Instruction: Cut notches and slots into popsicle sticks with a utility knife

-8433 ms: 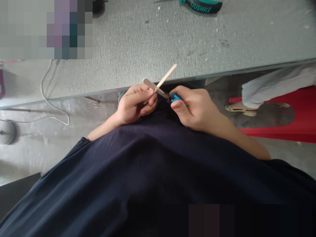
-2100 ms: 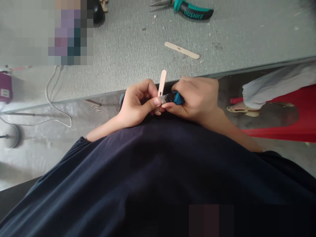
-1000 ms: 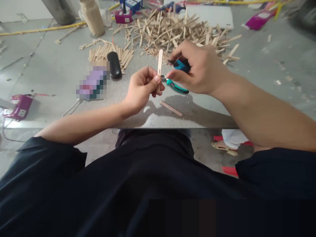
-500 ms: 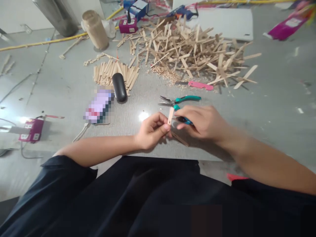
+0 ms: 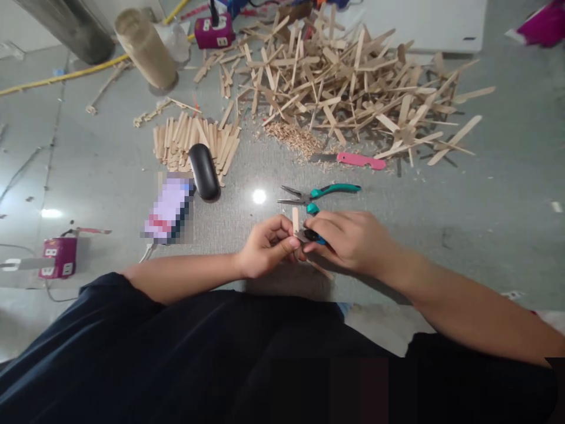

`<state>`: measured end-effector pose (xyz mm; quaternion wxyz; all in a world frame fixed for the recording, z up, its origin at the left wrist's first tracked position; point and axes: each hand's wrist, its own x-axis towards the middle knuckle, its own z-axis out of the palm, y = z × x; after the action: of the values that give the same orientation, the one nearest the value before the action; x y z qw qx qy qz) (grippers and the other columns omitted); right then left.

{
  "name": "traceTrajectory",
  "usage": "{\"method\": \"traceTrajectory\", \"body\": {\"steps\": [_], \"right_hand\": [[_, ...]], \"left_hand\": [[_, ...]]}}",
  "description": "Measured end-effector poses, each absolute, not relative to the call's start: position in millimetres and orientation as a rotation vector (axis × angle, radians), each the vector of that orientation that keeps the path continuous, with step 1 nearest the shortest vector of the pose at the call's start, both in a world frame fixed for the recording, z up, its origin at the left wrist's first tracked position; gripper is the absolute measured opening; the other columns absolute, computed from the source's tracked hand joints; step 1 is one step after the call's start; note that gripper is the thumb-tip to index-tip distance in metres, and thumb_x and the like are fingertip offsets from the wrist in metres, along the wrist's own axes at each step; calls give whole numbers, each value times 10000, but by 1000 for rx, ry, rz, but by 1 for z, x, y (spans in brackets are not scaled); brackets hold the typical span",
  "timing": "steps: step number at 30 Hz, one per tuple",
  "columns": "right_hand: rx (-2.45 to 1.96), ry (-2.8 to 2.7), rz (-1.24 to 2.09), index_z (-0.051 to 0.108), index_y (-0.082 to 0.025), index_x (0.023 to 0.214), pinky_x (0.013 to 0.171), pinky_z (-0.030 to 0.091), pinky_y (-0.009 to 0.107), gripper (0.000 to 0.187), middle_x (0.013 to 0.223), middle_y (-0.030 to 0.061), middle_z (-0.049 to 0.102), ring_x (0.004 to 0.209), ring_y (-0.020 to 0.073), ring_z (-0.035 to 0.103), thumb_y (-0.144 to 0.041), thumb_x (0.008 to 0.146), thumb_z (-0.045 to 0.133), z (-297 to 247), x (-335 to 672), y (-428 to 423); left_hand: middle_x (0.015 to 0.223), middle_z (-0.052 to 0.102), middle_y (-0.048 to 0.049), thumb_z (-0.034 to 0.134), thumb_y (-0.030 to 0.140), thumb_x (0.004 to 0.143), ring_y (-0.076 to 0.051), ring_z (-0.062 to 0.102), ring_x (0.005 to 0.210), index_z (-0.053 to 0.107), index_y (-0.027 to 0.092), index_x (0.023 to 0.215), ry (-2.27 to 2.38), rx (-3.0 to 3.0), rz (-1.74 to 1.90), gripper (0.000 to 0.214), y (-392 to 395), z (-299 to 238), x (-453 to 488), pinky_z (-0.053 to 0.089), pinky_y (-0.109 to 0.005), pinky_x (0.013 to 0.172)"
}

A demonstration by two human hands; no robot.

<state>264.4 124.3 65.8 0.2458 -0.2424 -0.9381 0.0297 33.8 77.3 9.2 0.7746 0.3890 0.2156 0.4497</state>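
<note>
Between thumb and fingers, my left hand (image 5: 268, 246) pinches a short wooden craft stick (image 5: 295, 220), which points up with a small dark mark near its lower end. My right hand (image 5: 348, 238) is closed around a blue-and-black handled hand tool (image 5: 314, 236), most of it hidden by the fingers. The tool's metal end meets the stick near my left thumb; whether it grips the wood I cannot tell. Just beyond my hands lie needle-nose pliers (image 5: 304, 196) with teal handles, jaws apart.
A large heap of craft sticks (image 5: 353, 88) lies at the back, with wood shavings (image 5: 295, 138) and a pink-handled knife (image 5: 362, 160) before it. To the left are laid-out sticks (image 5: 176, 138), a black case (image 5: 203, 171), a phone (image 5: 168, 206), a jar (image 5: 145, 50) and a purple power adapter (image 5: 59, 257).
My right hand has brought the tool's metal end in against the stick. The stick stands more upright, still in my left hand. The camera view has shifted slightly.
</note>
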Motion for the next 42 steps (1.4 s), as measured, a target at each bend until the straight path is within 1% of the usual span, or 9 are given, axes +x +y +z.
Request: {"method": "traceTrajectory", "body": {"steps": [5, 9, 11, 17, 23, 27, 30, 35, 42], "right_hand": [[-735, -2585, 137, 764, -153, 1013, 657, 417, 329, 676, 834, 77, 742, 712, 198, 675, -601, 1258, 322, 59, 265, 121], [-832, -2622, 150, 795, -160, 1085, 672, 397, 334, 718, 915, 109, 793, 744, 217, 681, -645, 1248, 292, 53, 269, 123], [-858, -2595, 163, 795, -158, 1095, 667, 405, 337, 682, 959, 118, 814, 740, 217, 684, -622, 1251, 320, 54, 272, 125], [-858, -2508, 285, 757, -157, 1067, 604, 374, 320, 496, 923, 94, 804, 704, 182, 684, -520, 1247, 470, 63, 281, 130], [-892, -2490, 342, 756, -168, 1033, 590, 374, 323, 528, 871, 71, 784, 664, 179, 670, -531, 1251, 441, 61, 275, 125], [-929, -2519, 263, 766, -163, 998, 578, 363, 332, 589, 805, 64, 739, 624, 182, 643, -543, 1257, 398, 60, 263, 122], [-933, -2545, 171, 778, -155, 998, 581, 365, 339, 571, 763, 53, 694, 603, 181, 609, -509, 1257, 413, 60, 256, 118], [-944, -2533, 148, 793, -174, 1057, 611, 360, 337, 548, 781, 50, 696, 631, 176, 590, -530, 1252, 425, 59, 250, 111], [-1019, -2541, 135, 791, -183, 1046, 601, 323, 332, 597, 777, 54, 699, 608, 174, 568, -590, 1244, 402, 54, 257, 109]], "left_hand": [[811, 819, -9, 904, 266, 992, -83, 795, 684, 616, 176, 1026, 505, 873, 1002, 304, 83, 17, 32, 630, -132, 635], [794, 827, -13, 890, 275, 1008, -75, 791, 662, 626, 172, 1022, 518, 890, 1034, 284, 85, 23, 32, 626, -119, 627], [778, 823, -14, 900, 284, 1000, -75, 788, 662, 627, 172, 1015, 567, 874, 1002, 296, 86, 28, 30, 637, -124, 642], [745, 814, -26, 933, 324, 972, -96, 773, 624, 623, 178, 994, 672, 868, 880, 343, 87, 37, 24, 650, -151, 623], [770, 828, -19, 877, 270, 1018, -88, 783, 640, 632, 179, 1055, 621, 857, 916, 264, 84, 35, 19, 645, -130, 628], [806, 842, -22, 841, 239, 1042, -88, 790, 650, 645, 179, 1120, 573, 868, 923, 219, 83, 32, 13, 650, -137, 633], [791, 819, -13, 865, 253, 1021, -93, 769, 640, 649, 180, 1150, 587, 887, 959, 262, 84, 31, 10, 653, -163, 641], [740, 749, 8, 872, 330, 1014, -86, 706, 586, 644, 183, 1051, 586, 903, 958, 274, 88, 28, 9, 606, -165, 588], [816, 796, 0, 826, 218, 1040, -71, 761, 682, 662, 183, 1051, 523, 937, 999, 168, 91, 27, 12, 636, -135, 669]]}}
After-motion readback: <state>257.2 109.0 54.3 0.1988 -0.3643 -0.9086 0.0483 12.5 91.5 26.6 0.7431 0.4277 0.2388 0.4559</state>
